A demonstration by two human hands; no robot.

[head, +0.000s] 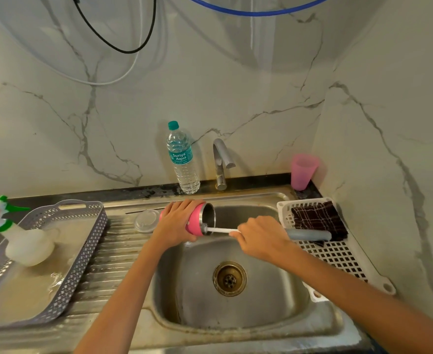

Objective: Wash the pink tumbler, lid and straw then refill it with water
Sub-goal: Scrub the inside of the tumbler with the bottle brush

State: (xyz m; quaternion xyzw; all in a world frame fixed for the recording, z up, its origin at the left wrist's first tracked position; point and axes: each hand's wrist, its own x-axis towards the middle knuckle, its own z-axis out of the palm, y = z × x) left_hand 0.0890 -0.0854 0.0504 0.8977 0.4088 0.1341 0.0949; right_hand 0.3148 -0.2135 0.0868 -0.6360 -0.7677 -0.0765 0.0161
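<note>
My left hand [175, 221] grips the pink tumbler [197, 222], which lies on its side over the sink's left rim with its steel mouth facing right. My right hand [260, 237] holds a bottle brush [219, 229] by its white stem; the bristle head is inside the tumbler's mouth and the grey handle [310, 235] sticks out to the right. The clear lid [146, 221] lies on the drainboard just left of my left hand. A thin metal straw [146, 210] lies along the ledge behind the lid.
The steel sink [282, 300] with its brass drain [229, 278] is below my hands. Behind stand a tap [220, 162], a water bottle [183, 159] and a pink cup [303, 171]. A grey tray [82, 251] holding a spray bottle [21, 238] is left; a white basket [338, 254] with a cloth is right.
</note>
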